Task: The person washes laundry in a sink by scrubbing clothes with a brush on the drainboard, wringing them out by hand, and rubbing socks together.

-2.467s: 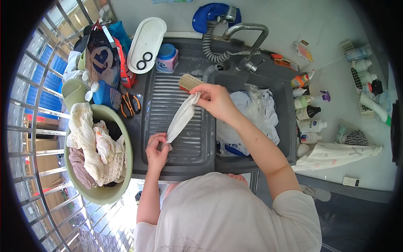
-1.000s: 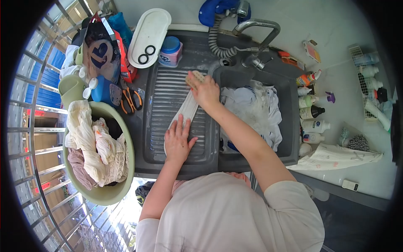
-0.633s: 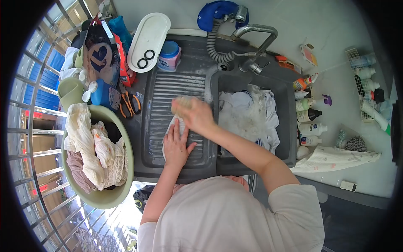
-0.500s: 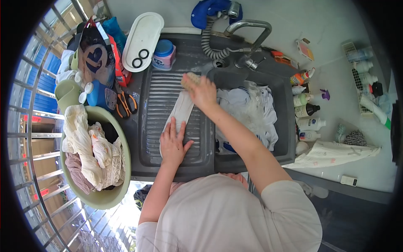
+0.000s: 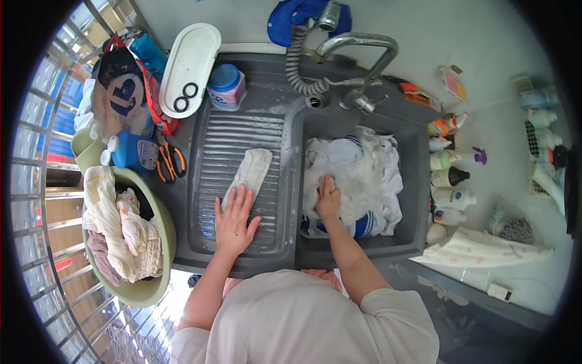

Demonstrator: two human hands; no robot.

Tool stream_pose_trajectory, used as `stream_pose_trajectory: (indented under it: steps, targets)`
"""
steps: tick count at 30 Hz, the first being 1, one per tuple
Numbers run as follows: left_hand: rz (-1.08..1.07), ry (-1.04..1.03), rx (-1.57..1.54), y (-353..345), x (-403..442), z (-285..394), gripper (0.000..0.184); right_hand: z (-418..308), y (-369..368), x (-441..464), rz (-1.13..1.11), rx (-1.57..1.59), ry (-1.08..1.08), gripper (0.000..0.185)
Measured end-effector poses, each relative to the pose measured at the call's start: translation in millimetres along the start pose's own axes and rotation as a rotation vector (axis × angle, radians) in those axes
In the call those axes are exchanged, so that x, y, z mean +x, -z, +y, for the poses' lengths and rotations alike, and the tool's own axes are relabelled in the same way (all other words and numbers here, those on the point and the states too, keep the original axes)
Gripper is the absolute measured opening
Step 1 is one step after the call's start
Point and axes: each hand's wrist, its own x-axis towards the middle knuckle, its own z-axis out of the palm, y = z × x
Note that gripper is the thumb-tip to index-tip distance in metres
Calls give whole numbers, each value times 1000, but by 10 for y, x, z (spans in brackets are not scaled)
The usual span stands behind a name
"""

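Observation:
A white sock (image 5: 253, 168) lies flattened on the ridged washboard (image 5: 209, 136) at the left of the sink. My left hand (image 5: 235, 221) rests flat on the sock's lower end, fingers spread. In the basin (image 5: 412, 188) to the right, my right hand (image 5: 329, 203) is closed around a tan scrub brush (image 5: 324, 185), held down among wet white clothes (image 5: 382, 209) with blue stripes and sudsy water. My fingers cover most of the brush, and its bristles are hidden.
Left of the sink stands a green tub (image 5: 171, 242) of laundry, near orange-handled pliers (image 5: 170, 161) and a blue bottle (image 5: 134, 151). A blue-lidded jar (image 5: 225, 91) and white tray (image 5: 191, 67) are behind. The faucet (image 5: 364, 39) overhangs the back; bottles (image 5: 451, 177) line the right.
My right hand has moved with the brush from the sock's top end on the washboard into the basin. My left hand still holds the sock down. The camera view has shifted slightly.

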Motion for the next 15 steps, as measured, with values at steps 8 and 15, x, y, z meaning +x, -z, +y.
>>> stream_pose_trajectory:
  steps: [8,15]
  targets:
    - [-9,88,-107,-45,25,20,67,6,602,521,-240,674,-23,81]
    - [105,75,-108,-72,7,4,70,-1875,2004,344,-203,511,607,60]
